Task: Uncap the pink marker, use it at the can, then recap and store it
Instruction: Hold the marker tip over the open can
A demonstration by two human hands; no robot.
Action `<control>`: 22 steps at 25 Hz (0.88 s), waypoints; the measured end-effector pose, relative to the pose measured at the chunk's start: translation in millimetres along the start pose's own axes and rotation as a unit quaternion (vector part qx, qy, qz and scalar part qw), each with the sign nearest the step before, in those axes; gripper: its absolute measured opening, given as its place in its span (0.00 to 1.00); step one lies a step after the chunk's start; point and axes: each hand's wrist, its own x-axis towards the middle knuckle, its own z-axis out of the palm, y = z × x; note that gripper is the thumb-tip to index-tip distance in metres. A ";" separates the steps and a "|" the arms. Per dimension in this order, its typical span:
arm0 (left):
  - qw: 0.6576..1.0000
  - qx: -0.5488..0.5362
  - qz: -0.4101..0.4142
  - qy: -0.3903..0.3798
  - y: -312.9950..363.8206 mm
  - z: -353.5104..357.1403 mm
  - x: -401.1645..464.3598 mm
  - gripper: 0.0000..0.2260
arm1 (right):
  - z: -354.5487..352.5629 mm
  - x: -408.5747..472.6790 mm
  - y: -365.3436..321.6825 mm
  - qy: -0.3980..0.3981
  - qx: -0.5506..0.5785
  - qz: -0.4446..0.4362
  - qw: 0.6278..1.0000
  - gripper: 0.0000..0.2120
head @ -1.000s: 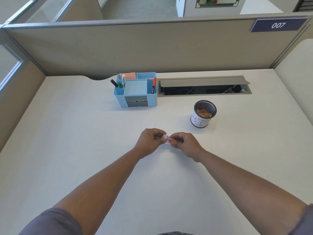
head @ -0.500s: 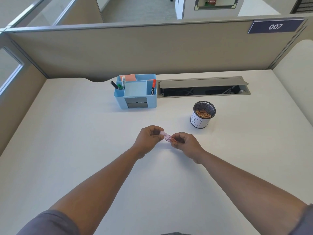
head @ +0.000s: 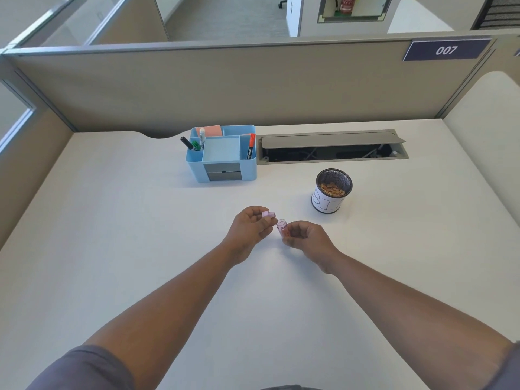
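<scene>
Over the middle of the white desk, my left hand [head: 250,226] pinches a small pale pink cap [head: 268,214] between its fingertips. My right hand [head: 305,239] grips a short translucent pink tube [head: 282,228], the pink marker's body, with its open end pointing up and toward the cap. A narrow gap separates cap and body. The can [head: 331,191] is a black mesh cup with a white paper label bearing hand-drawn letters; it holds small tan pieces and stands up and to the right of my right hand.
A light blue desk organiser [head: 222,153] at the back holds a black marker, a green one, a white one and an orange-capped one [head: 250,146]. Right of it lies an open cable tray [head: 332,147]. Beige partition walls close the desk's back and sides.
The cap and the pink body were joined between both hands; now they are pulled apart, the cap in my left hand and the body in my right.
</scene>
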 end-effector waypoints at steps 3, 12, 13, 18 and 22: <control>1.000 0.017 -0.018 0.019 -8.3 3.6 2.2 0.07 | -2.2 -7.5 -2.4 0.046 0.007 -0.009 0.999 0.09; 0.996 0.073 -0.027 0.048 -38.2 13.3 26.9 0.10 | -26.6 -17.9 -29.6 0.320 -0.111 -0.128 0.932 0.07; 0.995 0.088 -0.026 0.049 -40.0 15.5 30.6 0.10 | -33.7 -16.8 -33.5 0.338 -0.119 -0.134 0.924 0.10; 0.994 0.087 -0.006 0.067 -53.0 9.7 36.2 0.08 | -60.6 -3.0 -45.3 0.375 -0.168 -0.124 0.903 0.16; 0.993 0.094 -0.004 0.065 -54.4 8.5 39.9 0.10 | -74.0 6.9 -50.7 0.385 -0.179 -0.122 0.897 0.18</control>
